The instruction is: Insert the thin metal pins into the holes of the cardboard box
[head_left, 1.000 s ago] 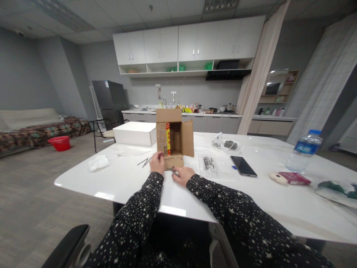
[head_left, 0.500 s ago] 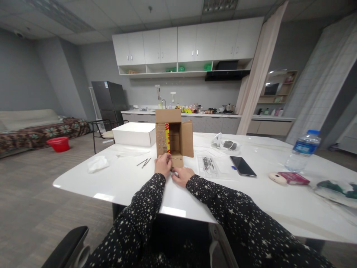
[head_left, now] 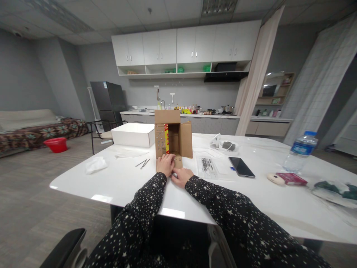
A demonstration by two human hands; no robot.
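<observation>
An open cardboard box (head_left: 185, 139) stands on its side on the white table, its mouth facing me and its flaps spread. Rows of small pale dots show on the left flap (head_left: 160, 139), beside a red and yellow strip (head_left: 166, 139). My left hand (head_left: 165, 164) is over the lower flap (head_left: 177, 162), fingers bent and closed together; what they pinch is hidden. Just below and right of it, my right hand (head_left: 182, 176) rests curled, thumb towards the left fingers. A small greyish bit shows at its thumb, too small to name.
Left of the box are a white box (head_left: 132, 134), thin metal tools (head_left: 143, 163) and a crumpled white tissue (head_left: 96, 165). To the right lie a clear tray of small dark parts (head_left: 208, 165), a phone (head_left: 241, 167), a maroon box (head_left: 295, 179) and a water bottle (head_left: 299, 152).
My left hand has moved slightly right along the lower flap, its fingers now further over it. The right hand stays nearly in place. The view has shifted a little.
</observation>
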